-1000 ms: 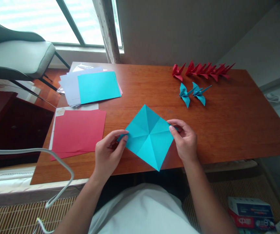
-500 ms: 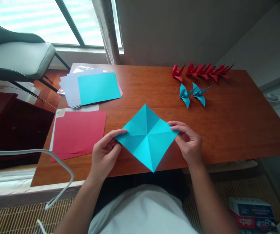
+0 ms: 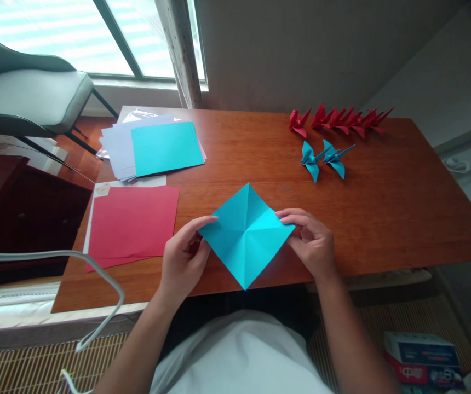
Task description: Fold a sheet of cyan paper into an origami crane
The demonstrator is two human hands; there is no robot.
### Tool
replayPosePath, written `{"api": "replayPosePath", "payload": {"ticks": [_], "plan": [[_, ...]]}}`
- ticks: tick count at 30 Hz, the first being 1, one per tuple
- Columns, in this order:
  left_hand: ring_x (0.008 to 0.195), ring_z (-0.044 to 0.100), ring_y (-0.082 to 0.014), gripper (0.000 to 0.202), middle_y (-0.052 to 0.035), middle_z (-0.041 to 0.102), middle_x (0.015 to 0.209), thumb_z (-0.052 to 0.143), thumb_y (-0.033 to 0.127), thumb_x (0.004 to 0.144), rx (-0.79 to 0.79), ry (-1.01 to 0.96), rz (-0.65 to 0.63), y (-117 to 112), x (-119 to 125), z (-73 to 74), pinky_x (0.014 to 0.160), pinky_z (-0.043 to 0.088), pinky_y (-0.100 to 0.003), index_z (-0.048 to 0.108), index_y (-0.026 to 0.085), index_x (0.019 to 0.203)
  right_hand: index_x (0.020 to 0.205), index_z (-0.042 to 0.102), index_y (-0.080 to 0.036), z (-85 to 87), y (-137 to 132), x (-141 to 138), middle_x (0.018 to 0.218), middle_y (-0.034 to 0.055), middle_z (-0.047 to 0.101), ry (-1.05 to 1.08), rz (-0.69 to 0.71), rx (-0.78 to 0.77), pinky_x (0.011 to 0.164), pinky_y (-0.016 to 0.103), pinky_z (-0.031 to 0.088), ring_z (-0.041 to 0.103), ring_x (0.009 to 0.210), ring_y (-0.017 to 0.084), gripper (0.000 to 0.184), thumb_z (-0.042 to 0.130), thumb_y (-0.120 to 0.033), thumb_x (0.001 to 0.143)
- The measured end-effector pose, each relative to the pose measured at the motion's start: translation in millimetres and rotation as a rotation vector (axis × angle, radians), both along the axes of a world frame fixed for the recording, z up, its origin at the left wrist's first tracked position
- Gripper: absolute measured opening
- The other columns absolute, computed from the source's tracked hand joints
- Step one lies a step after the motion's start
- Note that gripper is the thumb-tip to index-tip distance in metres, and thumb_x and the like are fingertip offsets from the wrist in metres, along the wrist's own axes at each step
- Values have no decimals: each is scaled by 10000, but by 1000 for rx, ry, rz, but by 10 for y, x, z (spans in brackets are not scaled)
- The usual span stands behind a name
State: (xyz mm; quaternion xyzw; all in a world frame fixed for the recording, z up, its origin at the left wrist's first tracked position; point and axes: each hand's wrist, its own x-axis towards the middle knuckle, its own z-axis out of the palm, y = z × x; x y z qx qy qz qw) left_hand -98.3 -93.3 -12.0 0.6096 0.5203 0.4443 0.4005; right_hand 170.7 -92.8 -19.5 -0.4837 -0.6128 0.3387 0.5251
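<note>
A square blue sheet of origami paper (image 3: 246,246), turned like a diamond, is held above the front edge of the wooden table. Creases cross at its centre and run out to the corners. My left hand (image 3: 186,257) pinches its left corner, index finger on top and thumb below. At the opposite corner my right hand (image 3: 311,238) grips the paper, two fingers over the top and the thumb underneath. To the back right stand two blue paper cranes (image 3: 310,161), and behind them a row of several red paper cranes (image 3: 348,121).
Red sheets (image 3: 132,224) lie at the table's left side. Behind them blue sheets (image 3: 167,148) rest on white papers (image 3: 118,145). A grey cable-like tube (image 3: 114,284) curves by the near left corner. A chair (image 3: 34,98) stands beyond the table; boxes (image 3: 422,355) sit low at right.
Both hands have moved slightly closer together, drawing the left and right corners of the blue paper inward. The sheet's far corner has dropped a little toward me.
</note>
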Motion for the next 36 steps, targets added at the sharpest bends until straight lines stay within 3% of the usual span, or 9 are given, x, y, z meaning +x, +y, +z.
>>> {"api": "replayPosePath", "payload": {"ticks": [3, 5, 11, 16, 22, 28, 32, 34, 36], "plan": [[1110, 698, -221, 362, -83, 730, 1210, 517, 67, 875, 111, 113, -78, -3, -3, 26, 930, 562, -318, 711, 206, 1147, 1065, 725, -305, 26, 10, -13, 1122, 29, 740, -57, 26, -2, 905, 417, 578, 690, 1075, 240, 265, 680, -140, 863], [1151, 689, -220, 382, -81, 728, 1228, 475, 42, 881, 176, 151, -137, -12, -5, 47, 974, 552, -333, 719, 209, 1124, 1107, 715, -302, 44, 21, -26, 1153, 32, 733, -107, 22, -34, 882, 391, 579, 683, 1090, 235, 279, 658, -151, 880], [1106, 705, -214, 378, -101, 709, 1260, 470, 75, 916, 233, 163, -220, -74, 38, 121, 885, 581, -303, 702, 211, 1181, 1140, 691, -282, 85, 109, -127, 1155, 40, 733, -236, 36, -49, 852, 356, 583, 694, 1028, 213, 247, 604, -198, 925], [1167, 679, -236, 370, -113, 697, 1274, 604, 114, 904, 263, 173, -256, -103, 153, 164, 954, 568, -330, 654, 217, 1257, 1190, 665, -285, 93, 174, -217, 1132, 48, 730, -297, 34, -23, 788, 332, 595, 697, 897, 189, 244, 609, -256, 954], [1045, 718, -199, 313, -101, 727, 1182, 626, 65, 881, 358, 248, -246, -117, 212, 133, 885, 589, -291, 675, 227, 1144, 1205, 659, -268, 58, 181, -193, 1135, 55, 721, -307, 20, -58, 799, 333, 591, 697, 903, 195, 257, 610, -264, 952], [1012, 726, -184, 470, -86, 750, 1139, 618, 36, 880, 392, 251, -296, -84, 277, 159, 898, 581, -288, 579, 239, 1301, 1226, 653, -260, 0, 181, -197, 1080, 58, 723, -314, -15, -85, 725, 320, 594, 696, 840, 190, 300, 625, -249, 927], [974, 726, -175, 479, -64, 756, 1112, 599, 32, 882, 418, 250, -386, -80, 307, 138, 877, 576, -287, 573, 246, 1309, 1224, 667, -260, -26, 179, -203, 1087, 64, 736, -289, -79, -111, 714, 323, 594, 703, 820, 192, 314, 657, -293, 912], [984, 723, -167, 483, -59, 750, 1139, 590, 36, 889, 407, 247, -364, -88, 309, 115, 881, 573, -276, 566, 249, 1322, 1224, 669, -259, -32, 169, -187, 1115, 68, 737, -235, -105, -143, 737, 326, 599, 713, 851, 197, 319, 664, -314, 909], [975, 722, -152, 498, -60, 737, 1167, 591, 60, 907, 348, 245, -261, -91, 310, 95, 875, 574, -256, 537, 249, 1364, 1242, 658, -258, -37, 154, -159, 1177, 74, 728, -137, -105, -186, 789, 332, 604, 721, 944, 211, 328, 644, -297, 917]]}}
